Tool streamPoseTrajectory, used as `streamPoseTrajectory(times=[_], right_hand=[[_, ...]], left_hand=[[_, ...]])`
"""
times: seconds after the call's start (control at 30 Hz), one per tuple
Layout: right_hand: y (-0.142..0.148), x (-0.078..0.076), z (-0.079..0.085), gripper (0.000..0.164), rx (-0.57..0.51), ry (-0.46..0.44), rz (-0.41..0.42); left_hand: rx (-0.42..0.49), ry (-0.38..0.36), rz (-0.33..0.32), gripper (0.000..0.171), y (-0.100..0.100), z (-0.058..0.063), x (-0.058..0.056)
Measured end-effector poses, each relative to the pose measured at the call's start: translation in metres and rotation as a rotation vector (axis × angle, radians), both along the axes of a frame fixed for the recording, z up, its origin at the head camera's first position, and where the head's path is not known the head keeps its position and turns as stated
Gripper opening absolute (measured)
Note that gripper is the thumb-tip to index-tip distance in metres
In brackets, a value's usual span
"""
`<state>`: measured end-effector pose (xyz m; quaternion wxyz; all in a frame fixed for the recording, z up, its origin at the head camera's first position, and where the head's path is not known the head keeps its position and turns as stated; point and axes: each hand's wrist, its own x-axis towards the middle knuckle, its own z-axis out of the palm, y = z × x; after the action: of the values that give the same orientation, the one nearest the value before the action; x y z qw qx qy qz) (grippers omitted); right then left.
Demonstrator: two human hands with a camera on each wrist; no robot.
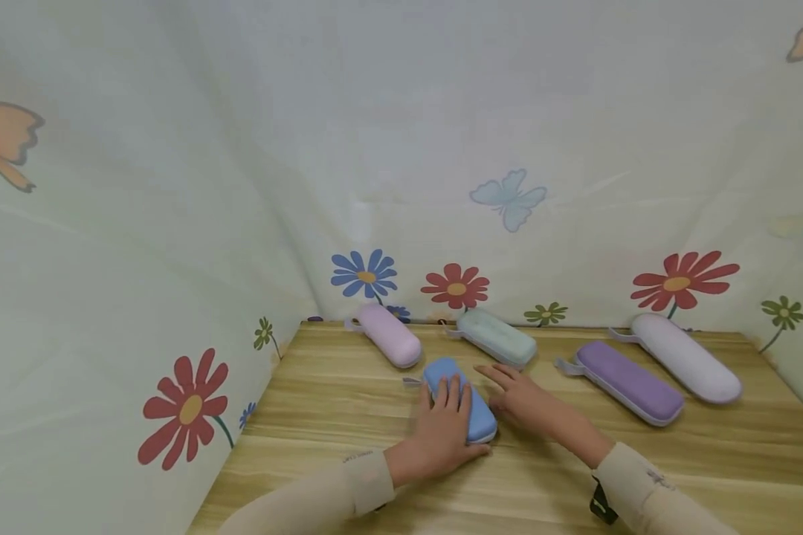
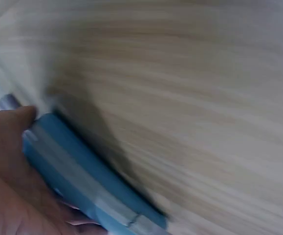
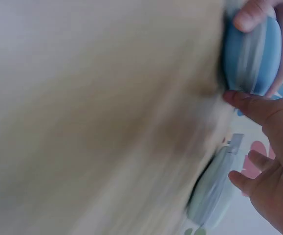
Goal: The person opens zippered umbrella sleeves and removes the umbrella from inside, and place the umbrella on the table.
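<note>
A blue zip-up glasses case (image 1: 482, 423) lies on the wooden table in front of me, its small strap pointing left. My left hand (image 1: 439, 435) holds it from above, fingers spread across the lid and thumb at the near end. In the left wrist view, that hand (image 2: 14, 181) wraps the case (image 2: 90, 181), whose grey zip band faces the camera. Just right of the case, my right hand (image 1: 525, 401) has its fingers extended. The right wrist view has the right thumb (image 3: 249, 103) right at the blue case's edge, the other fingers spread.
Behind the hands lie a pink case (image 1: 389, 336) and a mint green case (image 1: 498, 338). To the right are a purple case (image 1: 629, 383) and a pale lavender case (image 1: 688, 358). A flower-printed curtain (image 1: 401, 148) hangs behind the table (image 1: 321, 416) and along its sides.
</note>
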<state>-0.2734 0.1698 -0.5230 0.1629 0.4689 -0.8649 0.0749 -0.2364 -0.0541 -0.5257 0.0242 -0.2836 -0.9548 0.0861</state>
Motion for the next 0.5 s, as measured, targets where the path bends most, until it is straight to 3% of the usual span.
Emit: streamPoseTrajectory(times=[0.1,0.2,0.37,0.5], right_hand=[[0.009,0.014,0.000,0.004,-0.026,-0.051,0.024],[0.012,0.020,0.001,0.005,-0.050,-0.047,-0.008],[0.013,0.011,-0.002,0.010,-0.065,0.087,-0.161],[0.015,0.000,-0.005,0.010,-0.095,0.095,-0.275]], left_hand=[[-0.033,-0.016,0.033,0.112,0.004,0.003,0.003],[-0.081,0.016,0.015,0.113,0.000,0.005,0.001],[-0.158,0.115,-0.117,0.106,-0.020,0.014,-0.013],[-0.163,0.074,-0.235,0.094,-0.037,0.021,-0.030]])
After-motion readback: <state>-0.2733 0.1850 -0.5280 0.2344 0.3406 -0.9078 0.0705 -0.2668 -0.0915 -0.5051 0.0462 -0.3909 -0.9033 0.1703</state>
